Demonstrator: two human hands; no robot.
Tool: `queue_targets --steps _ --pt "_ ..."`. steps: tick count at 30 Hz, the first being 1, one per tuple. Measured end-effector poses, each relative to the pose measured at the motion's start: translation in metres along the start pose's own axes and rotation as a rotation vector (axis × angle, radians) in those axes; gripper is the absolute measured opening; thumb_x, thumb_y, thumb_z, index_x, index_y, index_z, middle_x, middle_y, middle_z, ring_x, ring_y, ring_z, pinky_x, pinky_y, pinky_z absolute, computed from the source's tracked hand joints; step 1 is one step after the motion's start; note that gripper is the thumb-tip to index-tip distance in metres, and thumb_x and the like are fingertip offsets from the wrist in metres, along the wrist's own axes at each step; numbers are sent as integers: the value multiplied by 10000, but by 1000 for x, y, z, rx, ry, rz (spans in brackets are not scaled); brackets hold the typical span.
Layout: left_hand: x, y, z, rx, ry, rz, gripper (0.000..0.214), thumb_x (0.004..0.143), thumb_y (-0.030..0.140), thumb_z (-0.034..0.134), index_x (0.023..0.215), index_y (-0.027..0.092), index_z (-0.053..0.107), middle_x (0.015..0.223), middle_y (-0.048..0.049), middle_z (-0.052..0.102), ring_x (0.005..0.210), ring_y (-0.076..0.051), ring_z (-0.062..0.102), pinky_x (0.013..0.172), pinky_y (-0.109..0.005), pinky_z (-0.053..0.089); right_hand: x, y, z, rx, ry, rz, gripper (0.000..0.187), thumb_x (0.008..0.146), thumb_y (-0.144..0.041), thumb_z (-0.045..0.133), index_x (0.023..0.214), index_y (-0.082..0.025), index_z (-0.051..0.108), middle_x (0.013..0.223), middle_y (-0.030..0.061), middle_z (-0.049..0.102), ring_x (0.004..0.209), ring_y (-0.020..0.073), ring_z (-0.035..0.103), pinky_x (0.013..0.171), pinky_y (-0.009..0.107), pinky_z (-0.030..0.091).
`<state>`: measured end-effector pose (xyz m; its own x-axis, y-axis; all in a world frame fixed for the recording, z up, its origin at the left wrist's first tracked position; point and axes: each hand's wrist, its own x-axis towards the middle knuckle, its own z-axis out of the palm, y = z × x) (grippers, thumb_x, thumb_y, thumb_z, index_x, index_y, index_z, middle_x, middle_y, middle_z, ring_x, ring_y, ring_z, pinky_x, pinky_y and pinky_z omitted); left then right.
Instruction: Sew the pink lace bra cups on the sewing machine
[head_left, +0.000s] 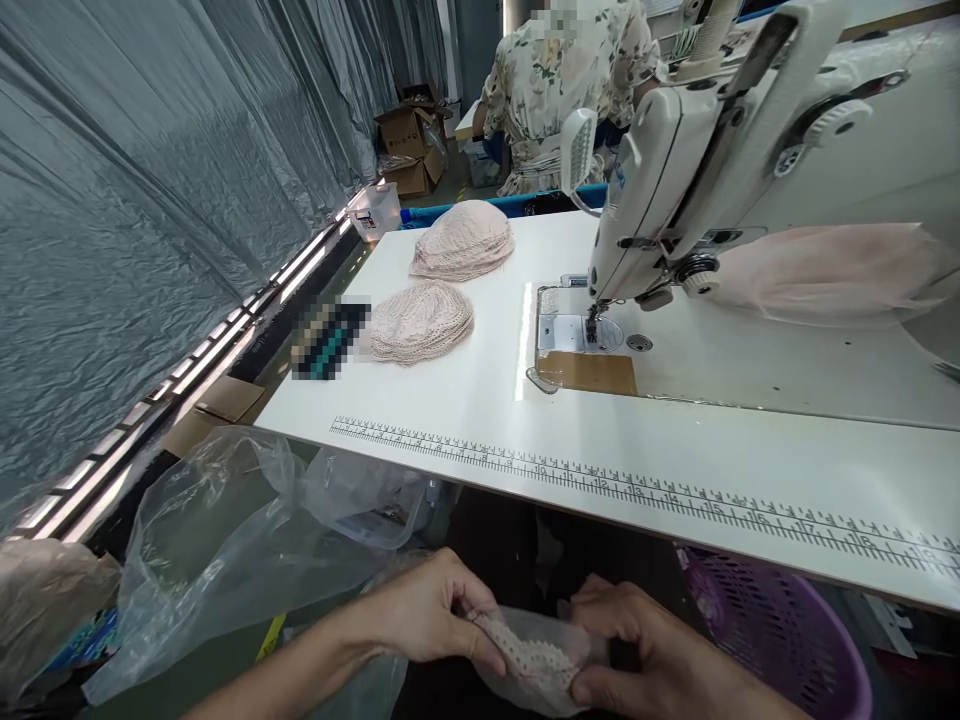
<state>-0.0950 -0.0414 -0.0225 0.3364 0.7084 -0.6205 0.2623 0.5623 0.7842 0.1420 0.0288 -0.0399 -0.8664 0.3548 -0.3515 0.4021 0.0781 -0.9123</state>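
Below the table's front edge, my left hand [427,615] and my right hand [637,650] both pinch a small pink lace piece [529,660] that lies in thin clear plastic between them. Fingers of both hands are closed on it. On the white sewing table [465,400] lie two stacks of pink lace pieces: a nearer stack [420,320] and a farther stack [463,240]. The white sewing machine [720,170] stands at the right, its needle over the metal plate [581,335].
A ruler scale [637,490] runs along the table's front edge. A clear plastic bag [247,540] hangs at the lower left and a purple basket [780,630] sits under the table at right. Pink fabric [825,270] lies behind the machine. Another person in a floral top [562,90] works beyond; cardboard boxes [409,140] stand far off.
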Motion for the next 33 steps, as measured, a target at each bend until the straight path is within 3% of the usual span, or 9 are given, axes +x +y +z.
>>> queue_targets --steps 5,9,13,18,22,25,33 --pt "-3 1 -8 48 -83 77 404 637 525 789 800 156 786 645 -14 687 587 -124 555 576 -194 405 3 -7 0 -20 -2 37 76 770 -200 705 698 -182 692 774 4 629 850 190 575 736 273 421" --pt "-2 10 -7 107 -122 80 477 584 490 838 938 177 772 751 -21 717 650 -144 596 612 -196 430 9 -13 1 -34 -14 18 72 746 -167 713 675 -181 703 680 -26 631 765 158 574 776 274 413" --pt "3 16 2 194 -34 45 374 586 439 843 823 156 784 584 19 647 540 -101 536 502 -165 349 15 -12 2 -4 1 14 76 726 -171 686 652 -164 700 579 -44 564 625 116 507 632 212 407" --pt "10 9 4 36 -71 12 269 642 383 813 809 174 790 685 -21 723 627 -142 635 601 -190 459 14 -7 -7 29 -48 16 67 729 -175 705 675 -140 724 541 -61 515 531 80 453 511 178 342" --pt "10 3 -1 -90 -124 -22 267 593 372 843 790 198 791 703 -13 735 630 -138 651 657 -209 508 9 -5 -17 70 -131 32 118 708 -237 771 803 -167 772 652 -25 625 602 111 542 528 175 382" --pt "8 2 -3 -135 -119 -54 250 561 351 862 752 206 789 678 -5 730 606 -126 641 637 -201 510 7 -3 -19 84 -154 13 190 697 -319 794 797 -159 765 727 10 683 664 145 591 558 190 410" --pt "6 6 -7 -141 -80 -117 239 539 313 880 717 186 784 657 -27 729 588 -123 633 619 -203 509 7 -4 -12 -103 -66 3 241 705 -394 796 799 -177 747 687 -11 656 712 155 580 608 206 392"
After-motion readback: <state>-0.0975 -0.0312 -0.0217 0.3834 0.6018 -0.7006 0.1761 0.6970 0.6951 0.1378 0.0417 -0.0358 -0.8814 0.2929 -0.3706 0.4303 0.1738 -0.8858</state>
